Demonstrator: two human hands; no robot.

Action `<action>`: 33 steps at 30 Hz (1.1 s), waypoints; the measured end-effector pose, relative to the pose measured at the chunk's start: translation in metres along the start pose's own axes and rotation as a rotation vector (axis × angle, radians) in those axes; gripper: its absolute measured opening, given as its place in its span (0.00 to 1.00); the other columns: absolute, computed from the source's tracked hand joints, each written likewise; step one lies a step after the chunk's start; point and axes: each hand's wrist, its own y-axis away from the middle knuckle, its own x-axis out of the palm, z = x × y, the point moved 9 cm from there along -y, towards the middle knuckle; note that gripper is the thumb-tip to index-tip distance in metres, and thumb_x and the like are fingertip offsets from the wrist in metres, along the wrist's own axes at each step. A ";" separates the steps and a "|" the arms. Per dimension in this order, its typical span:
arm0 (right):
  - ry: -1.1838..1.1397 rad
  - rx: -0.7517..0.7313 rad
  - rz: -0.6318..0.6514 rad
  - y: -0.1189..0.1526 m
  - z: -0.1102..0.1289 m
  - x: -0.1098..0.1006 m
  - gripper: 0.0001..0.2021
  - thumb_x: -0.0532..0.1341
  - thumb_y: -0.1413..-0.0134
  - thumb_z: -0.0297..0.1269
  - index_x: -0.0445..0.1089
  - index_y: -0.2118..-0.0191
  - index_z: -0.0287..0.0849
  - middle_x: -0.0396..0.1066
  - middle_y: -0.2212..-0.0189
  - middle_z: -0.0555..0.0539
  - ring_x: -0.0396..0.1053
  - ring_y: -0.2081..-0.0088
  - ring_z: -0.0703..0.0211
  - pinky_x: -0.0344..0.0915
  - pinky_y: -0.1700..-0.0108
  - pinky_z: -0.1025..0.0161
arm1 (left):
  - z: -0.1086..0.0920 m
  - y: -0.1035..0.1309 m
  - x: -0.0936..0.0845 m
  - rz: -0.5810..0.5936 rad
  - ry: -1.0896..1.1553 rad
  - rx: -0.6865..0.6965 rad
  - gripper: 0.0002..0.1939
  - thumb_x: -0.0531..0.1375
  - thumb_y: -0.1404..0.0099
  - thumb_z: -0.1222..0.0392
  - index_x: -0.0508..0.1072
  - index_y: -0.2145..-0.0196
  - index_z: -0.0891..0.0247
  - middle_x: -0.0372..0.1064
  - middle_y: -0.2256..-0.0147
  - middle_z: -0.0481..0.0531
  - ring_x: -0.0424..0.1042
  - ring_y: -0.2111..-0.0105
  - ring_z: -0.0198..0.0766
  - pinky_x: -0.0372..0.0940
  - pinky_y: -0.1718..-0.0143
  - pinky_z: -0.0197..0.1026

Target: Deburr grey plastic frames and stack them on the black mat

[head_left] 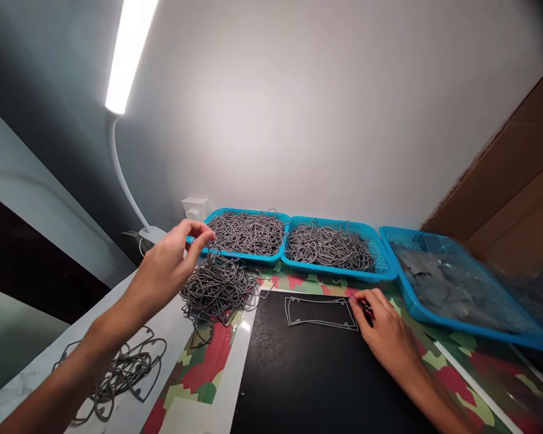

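A thin grey frame-shaped gasket (323, 322) with small tabs at its corners lies flat on a black mat (294, 380). At its right end is my right hand (384, 325), fingers curled round a small tool with dark red and black handles (365, 308). Only part of that tool shows, so its kind is unclear. My left hand (169, 259) is raised over a heap of dark grey gaskets (219, 289), thumb and forefinger pinched together. What sits in that pinch, if anything, is too small to make out.
Two blue baskets (265, 260) (339, 274) full of grey gaskets stand along the wall. A third blue basket (411, 301) at right holds flat grey pieces under clear plastic. More loose gaskets (127, 374) lie lower left, below a lit lamp (129, 60). Cardboard (520, 163) stands at far right.
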 end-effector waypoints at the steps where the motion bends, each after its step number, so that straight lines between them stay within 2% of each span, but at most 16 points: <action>1: 0.001 0.001 0.002 0.000 0.000 0.000 0.13 0.55 0.24 0.49 0.72 0.58 0.50 0.77 0.58 0.48 0.78 0.64 0.51 0.67 0.64 0.57 | -0.007 -0.009 -0.009 -0.049 0.000 0.008 0.16 0.58 0.21 0.43 0.76 0.54 0.58 0.79 0.57 0.53 0.74 0.66 0.42 0.64 0.64 0.43; 4: 0.015 0.005 0.005 -0.001 0.000 -0.001 0.13 0.55 0.25 0.49 0.73 0.58 0.50 0.77 0.58 0.48 0.78 0.66 0.51 0.65 0.66 0.58 | -0.027 -0.032 -0.031 -0.193 0.067 0.014 0.10 0.61 0.21 0.51 0.73 0.54 0.61 0.81 0.55 0.57 0.75 0.64 0.41 0.66 0.62 0.43; 6: 0.017 0.003 0.003 -0.001 0.001 -0.002 0.13 0.56 0.25 0.49 0.73 0.57 0.50 0.77 0.58 0.48 0.78 0.66 0.52 0.65 0.67 0.58 | -0.041 -0.039 -0.038 -0.281 0.226 0.059 0.06 0.60 0.20 0.56 0.69 0.55 0.60 0.82 0.56 0.57 0.78 0.63 0.39 0.69 0.63 0.41; 10: -0.012 0.001 -0.006 0.000 0.003 -0.003 0.11 0.56 0.25 0.47 0.72 0.58 0.50 0.76 0.59 0.48 0.78 0.66 0.52 0.66 0.66 0.58 | -0.069 -0.036 -0.045 -0.425 0.521 0.188 0.06 0.53 0.14 0.62 0.60 0.55 0.56 0.82 0.66 0.47 0.81 0.69 0.35 0.70 0.69 0.39; 12: -0.027 0.001 -0.006 0.000 0.004 -0.003 0.11 0.56 0.24 0.47 0.72 0.58 0.50 0.76 0.59 0.48 0.78 0.65 0.52 0.67 0.65 0.58 | -0.083 -0.033 -0.049 -0.491 0.581 0.240 0.07 0.54 0.14 0.65 0.60 0.55 0.55 0.79 0.71 0.42 0.79 0.73 0.32 0.69 0.71 0.39; 15: -0.037 0.001 -0.008 0.001 0.004 -0.003 0.12 0.56 0.24 0.47 0.71 0.58 0.51 0.76 0.59 0.48 0.77 0.65 0.52 0.69 0.63 0.58 | -0.097 -0.038 -0.050 -0.522 0.663 0.307 0.09 0.57 0.17 0.69 0.65 0.55 0.56 0.75 0.74 0.39 0.77 0.75 0.30 0.70 0.73 0.38; 20: -0.066 -0.008 -0.020 0.000 0.004 -0.004 0.11 0.56 0.25 0.46 0.71 0.59 0.50 0.75 0.60 0.48 0.77 0.65 0.53 0.70 0.62 0.58 | -0.093 -0.055 -0.031 -0.411 0.782 0.351 0.07 0.67 0.25 0.66 0.72 0.60 0.58 0.76 0.76 0.40 0.74 0.79 0.30 0.66 0.81 0.37; 24: -0.094 -0.015 -0.048 -0.001 0.012 -0.014 0.11 0.57 0.24 0.47 0.72 0.59 0.50 0.76 0.60 0.48 0.77 0.64 0.54 0.68 0.63 0.60 | -0.094 -0.044 -0.029 -0.390 0.816 0.396 0.08 0.71 0.27 0.59 0.75 0.59 0.59 0.73 0.77 0.40 0.72 0.80 0.29 0.64 0.84 0.36; 26: -0.155 -0.043 -0.075 0.000 0.023 -0.024 0.14 0.58 0.23 0.48 0.72 0.60 0.49 0.75 0.64 0.49 0.76 0.65 0.55 0.68 0.62 0.61 | -0.105 -0.036 -0.024 -0.281 0.807 0.396 0.09 0.72 0.27 0.57 0.76 0.59 0.59 0.73 0.76 0.41 0.73 0.79 0.30 0.65 0.83 0.35; 28: -0.262 -0.056 -0.073 0.002 0.036 -0.033 0.17 0.59 0.23 0.50 0.73 0.63 0.47 0.72 0.70 0.50 0.71 0.71 0.57 0.67 0.65 0.62 | -0.117 -0.028 -0.016 -0.145 0.795 0.347 0.09 0.72 0.26 0.56 0.76 0.60 0.58 0.75 0.74 0.43 0.76 0.77 0.32 0.67 0.82 0.36; 31: -0.446 -0.059 0.057 0.007 0.058 -0.031 0.21 0.59 0.23 0.54 0.78 0.63 0.46 0.70 0.74 0.51 0.63 0.75 0.60 0.62 0.71 0.62 | -0.132 -0.014 -0.003 -0.012 0.794 0.260 0.10 0.71 0.25 0.50 0.76 0.59 0.56 0.77 0.73 0.45 0.79 0.77 0.37 0.70 0.84 0.37; 33: -0.569 -0.082 0.175 0.013 0.075 -0.024 0.24 0.60 0.25 0.59 0.84 0.57 0.45 0.68 0.73 0.51 0.61 0.75 0.61 0.59 0.72 0.63 | -0.142 -0.004 0.012 0.088 0.822 0.212 0.14 0.71 0.26 0.45 0.75 0.58 0.55 0.78 0.72 0.47 0.82 0.77 0.41 0.73 0.84 0.38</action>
